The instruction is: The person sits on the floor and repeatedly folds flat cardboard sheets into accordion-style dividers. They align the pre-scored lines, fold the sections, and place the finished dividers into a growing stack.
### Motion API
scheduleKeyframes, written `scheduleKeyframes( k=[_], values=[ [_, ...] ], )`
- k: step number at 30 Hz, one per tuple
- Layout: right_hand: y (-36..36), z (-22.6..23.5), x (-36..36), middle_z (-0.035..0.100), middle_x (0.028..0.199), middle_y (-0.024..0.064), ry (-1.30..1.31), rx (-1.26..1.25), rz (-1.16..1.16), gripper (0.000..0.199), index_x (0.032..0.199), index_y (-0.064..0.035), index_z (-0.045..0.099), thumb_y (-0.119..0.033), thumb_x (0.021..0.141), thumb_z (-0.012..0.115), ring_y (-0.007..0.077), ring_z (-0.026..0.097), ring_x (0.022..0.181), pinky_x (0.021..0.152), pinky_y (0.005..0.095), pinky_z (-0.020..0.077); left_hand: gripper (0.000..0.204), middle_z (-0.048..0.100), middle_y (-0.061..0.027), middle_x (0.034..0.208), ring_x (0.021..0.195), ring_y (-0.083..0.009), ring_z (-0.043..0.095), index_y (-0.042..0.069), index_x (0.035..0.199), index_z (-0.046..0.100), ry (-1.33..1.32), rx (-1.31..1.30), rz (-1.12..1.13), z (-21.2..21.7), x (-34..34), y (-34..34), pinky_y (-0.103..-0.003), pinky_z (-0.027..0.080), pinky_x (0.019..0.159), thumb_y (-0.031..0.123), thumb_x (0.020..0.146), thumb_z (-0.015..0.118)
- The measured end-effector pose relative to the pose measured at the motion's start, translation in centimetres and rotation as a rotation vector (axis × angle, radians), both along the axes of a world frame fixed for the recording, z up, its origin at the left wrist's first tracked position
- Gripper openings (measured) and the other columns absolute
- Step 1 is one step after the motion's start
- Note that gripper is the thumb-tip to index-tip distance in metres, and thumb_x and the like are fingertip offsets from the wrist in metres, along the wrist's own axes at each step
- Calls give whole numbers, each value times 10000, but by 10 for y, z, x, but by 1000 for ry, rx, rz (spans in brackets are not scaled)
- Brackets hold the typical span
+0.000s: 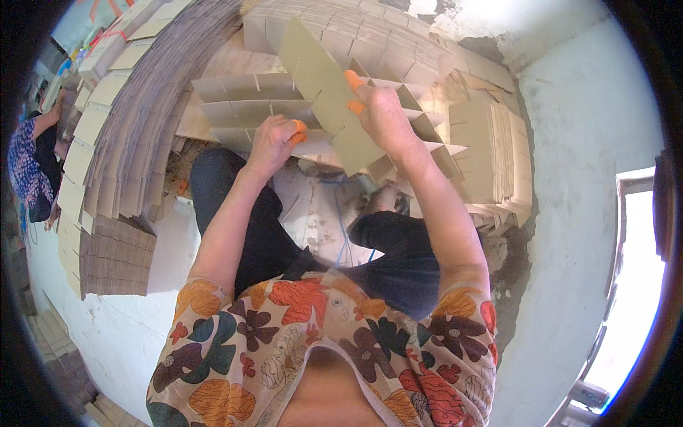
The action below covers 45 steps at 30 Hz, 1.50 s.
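The slotted cardboard strip (329, 99) stood slanted between both hands, over the half-built divider grid (249, 107). The left hand (272, 139) pinched its lower edge; the right hand (380, 110) gripped its upper side. It looked light, thin, easily creased — best held near the slots, by the edges.

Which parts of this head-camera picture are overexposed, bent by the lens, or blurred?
Head view: the window at right is blown out white; the stacked cardboard curves toward the rim; a black vignette rings the frame; both hands, left and right, look sharp.
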State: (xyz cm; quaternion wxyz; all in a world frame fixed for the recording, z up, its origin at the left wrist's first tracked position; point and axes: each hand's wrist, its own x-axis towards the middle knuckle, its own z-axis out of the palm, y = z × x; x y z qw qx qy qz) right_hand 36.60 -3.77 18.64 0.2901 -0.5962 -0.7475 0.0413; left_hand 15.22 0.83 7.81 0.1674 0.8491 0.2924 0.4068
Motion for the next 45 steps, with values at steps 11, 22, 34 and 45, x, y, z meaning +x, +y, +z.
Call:
scheduleKeyframes(
  k=[11,22,34,45],
  values=[
    [20,-35,-28,632,824,246,-281,-384,93,131,856,18,617,-101,803,598,399,628,807,702,468,511,147,604,-109,723,714,-302,580,66,806,649,37,-27,12,0,1,6,-404,464,659,88,687,733],
    [-61,-22,152,618,1023,131,-512,32,-726,288,1153,-119,543,-158,867,538,327,593,961,754,436,496,343,679,-94,944,906,-274,611,55,975,667,2,53,9,29,-8,-7,-357,484,803,159,673,794],
    [-174,-72,280,583,1118,136,-566,-310,-1168,490,1124,-63,534,-276,739,750,329,535,1084,860,460,447,391,659,-113,963,929,-281,587,29,1011,656,105,164,190,20,-37,-4,-379,466,819,115,658,802],
    [-156,-26,262,664,922,176,-370,177,-1232,390,1159,-99,579,-250,814,682,318,651,777,657,432,507,346,660,-98,905,890,-266,592,50,982,664,36,188,272,16,-55,0,-424,420,909,140,674,794]
  ],
)
